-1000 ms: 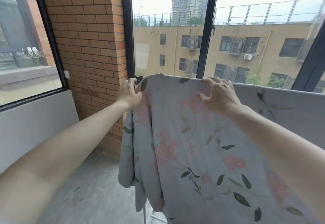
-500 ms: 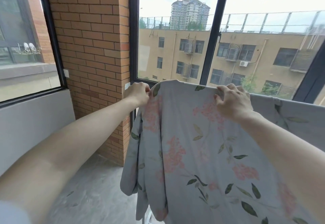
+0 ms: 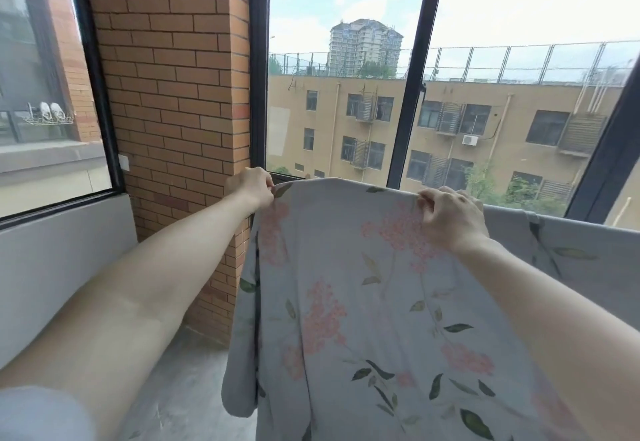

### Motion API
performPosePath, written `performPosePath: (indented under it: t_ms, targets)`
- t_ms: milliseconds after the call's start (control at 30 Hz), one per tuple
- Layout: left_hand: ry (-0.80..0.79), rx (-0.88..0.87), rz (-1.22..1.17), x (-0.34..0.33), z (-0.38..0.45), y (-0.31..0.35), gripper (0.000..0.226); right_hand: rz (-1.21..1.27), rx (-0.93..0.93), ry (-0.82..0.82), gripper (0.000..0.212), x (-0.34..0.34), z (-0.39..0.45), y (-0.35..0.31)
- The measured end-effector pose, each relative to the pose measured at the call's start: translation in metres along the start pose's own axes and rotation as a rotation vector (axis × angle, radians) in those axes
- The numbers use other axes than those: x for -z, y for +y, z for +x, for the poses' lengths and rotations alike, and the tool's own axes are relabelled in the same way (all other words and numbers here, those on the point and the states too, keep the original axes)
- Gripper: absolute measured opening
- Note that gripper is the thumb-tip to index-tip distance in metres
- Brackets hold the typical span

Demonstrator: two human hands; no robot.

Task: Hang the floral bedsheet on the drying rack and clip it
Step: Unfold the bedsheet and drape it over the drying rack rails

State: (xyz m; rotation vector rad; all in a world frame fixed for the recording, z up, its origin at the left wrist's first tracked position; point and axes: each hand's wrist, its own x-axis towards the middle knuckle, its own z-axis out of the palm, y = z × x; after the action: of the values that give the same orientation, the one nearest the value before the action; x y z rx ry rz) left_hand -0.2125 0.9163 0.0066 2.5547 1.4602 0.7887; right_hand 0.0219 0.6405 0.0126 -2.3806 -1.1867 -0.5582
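At the far left a dark-framed side window (image 3: pixel 52 94) is looking out on a neighbouring ledge, where a small wire rack with a pair of pale shoes (image 3: pixel 50 113) is sitting against the outer glass. Below that window a grey low wall (image 3: pixel 62 253) is running along the balcony, and a brick pillar (image 3: pixel 173 101) is standing between it and the large front window (image 3: pixel 346 76), whose black frame bars are rising behind the cloth. Through the glass a yellow building (image 3: pixel 450 128) with barred windows and a tall tower (image 3: pixel 365 47) are showing under a pale sky. A grey concrete floor (image 3: pixel 180 399) is lying beneath. The left hand (image 3: pixel 251 187) is reaching out just in front of the pillar, its fingers curled tightly and pinching the left top corner of the floral bedsheet (image 3: pixel 363 302). The sheet, light grey with pink blossoms and green leaves, is hanging draped over a top line that is hidden under the fabric, so the drying rack itself is not showing; its left edge is falling in folds beside the pillar, and it is stretching on to the right along the window. The right hand (image 3: pixel 450 220) is gripping the top edge further right, fingers bent over and bunching the fabric between fingertips and thumb.
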Motion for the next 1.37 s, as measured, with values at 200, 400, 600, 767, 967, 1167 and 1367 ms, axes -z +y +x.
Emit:
performPosePath:
  t_ms: [200, 400, 600, 767, 967, 1167, 1367]
  targets:
    - [0.006, -0.068, -0.213, 0.002, -0.008, 0.045, 0.016, 0.007, -0.015, 0.034, 0.035, -0.001, 0.001, 0.015]
    - [-0.107, -0.495, -0.141, -0.010, -0.046, 0.107, 0.043, 0.020, -0.013, 0.040, 0.036, -0.006, 0.000, 0.009]
    - [-0.032, -0.544, -0.012, -0.028, -0.043, 0.108, 0.041, -0.005, -0.013, 0.002, 0.041, 0.001, -0.015, 0.033]
    - [-0.062, -0.586, 0.018, -0.025, -0.033, 0.101, 0.037, -0.043, -0.071, 0.018, 0.039, 0.013, -0.020, 0.063]
    - [-0.093, -0.557, 0.037, -0.020, -0.033, 0.088, 0.040, -0.060, -0.146, 0.041, 0.039, 0.020, -0.030, 0.087]
    - [-0.095, -0.517, 0.015, -0.017, -0.037, 0.087, 0.042, -0.048, -0.249, 0.154, 0.054, 0.030, -0.056, 0.126]
    - [-0.069, -0.524, -0.031, -0.015, -0.050, 0.118, 0.046, -0.023, -0.252, 0.129, 0.061, 0.051, -0.082, 0.153]
